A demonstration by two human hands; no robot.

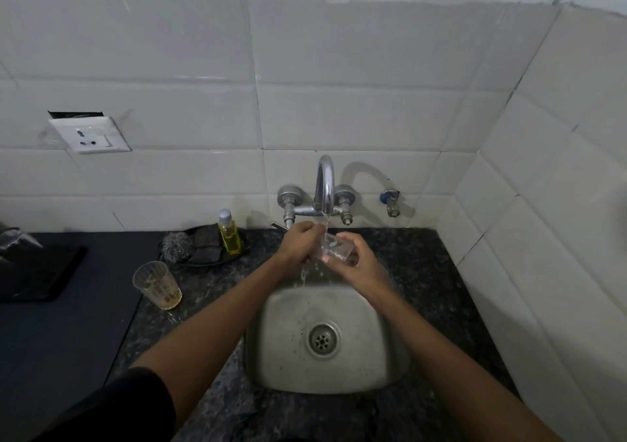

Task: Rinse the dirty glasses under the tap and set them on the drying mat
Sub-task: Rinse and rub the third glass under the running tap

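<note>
A clear glass [334, 250] is held tilted under the tap [325, 183], right in the running stream, above the back edge of the steel sink [281, 340]. It is gripped by the right hand [356, 262], whose fingers are curled round its body from the right side. The left hand [300, 241] is closed against the glass at its left end, fingers bent at the rim; whether they reach inside cannot be told through the water and blur. Water is seen spilling off below the two hands and falling into the basin, toward the drain [323, 340].

A second glass [157, 284] is left standing upright on the dark speckled counter [424, 272], well to the left of the sink, with a little yellowish liquid at its bottom. It is set just beside the edge of a dark mat [61, 340] that covers the left part of the counter. Behind that glass, a dark tray [203, 255] is placed against the tiled wall, holding a steel scourer [175, 245], a dark sponge [207, 242] and a bottle of yellow liquid [229, 232] with a pale cap. A white wall socket [90, 134] is mounted on the tiles at upper left.
</note>
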